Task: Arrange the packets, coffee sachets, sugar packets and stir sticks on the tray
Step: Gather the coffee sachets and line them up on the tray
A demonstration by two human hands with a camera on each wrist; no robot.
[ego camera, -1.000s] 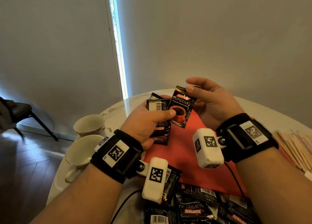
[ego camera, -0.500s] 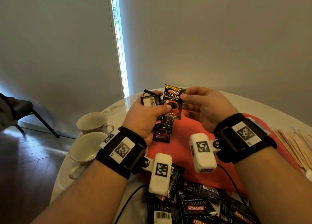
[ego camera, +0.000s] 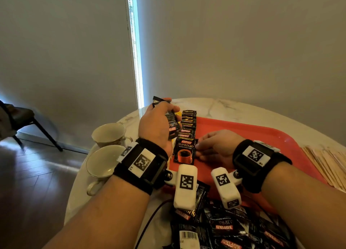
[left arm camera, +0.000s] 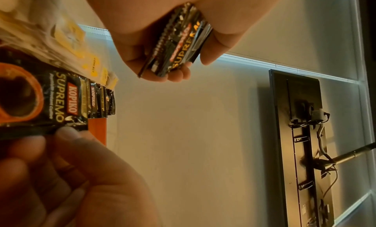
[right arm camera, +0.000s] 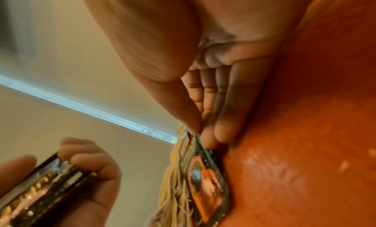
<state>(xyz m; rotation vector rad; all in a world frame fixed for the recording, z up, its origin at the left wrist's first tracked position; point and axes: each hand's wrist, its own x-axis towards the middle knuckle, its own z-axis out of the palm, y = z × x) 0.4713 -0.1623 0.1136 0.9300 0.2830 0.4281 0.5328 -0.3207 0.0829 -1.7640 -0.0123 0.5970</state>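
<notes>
My left hand point(ego camera: 168, 115) hovers over the tray's left edge and grips a stack of black coffee sachets point(ego camera: 173, 125); the left wrist view shows this stack point(left arm camera: 179, 42) edge-on in the curled fingers. My right hand point(ego camera: 198, 148) pinches the right edge of one sachet point(ego camera: 184, 151), which lies face up on the red tray point(ego camera: 262, 136). In the right wrist view the fingertips point(right arm camera: 221, 134) meet on that sachet point(right arm camera: 205, 174). It sits at the near end of an overlapping row of sachets point(ego camera: 188, 125). Yellow sugar packets point(left arm camera: 77, 42) lie beside the row.
Two empty cups point(ego camera: 110, 134) point(ego camera: 103, 160) stand left of the tray on the round marble table point(ego camera: 234, 108). A loose pile of sachets point(ego camera: 234, 228) lies at the near edge. Wooden stir sticks point(ego camera: 327, 162) lie right of the tray. A chair point(ego camera: 22, 117) stands far left.
My right hand carried one sachet from beside the left hand's stack down onto the tray, at the near end of the row. The left hand kept its stack and drew slightly left.
</notes>
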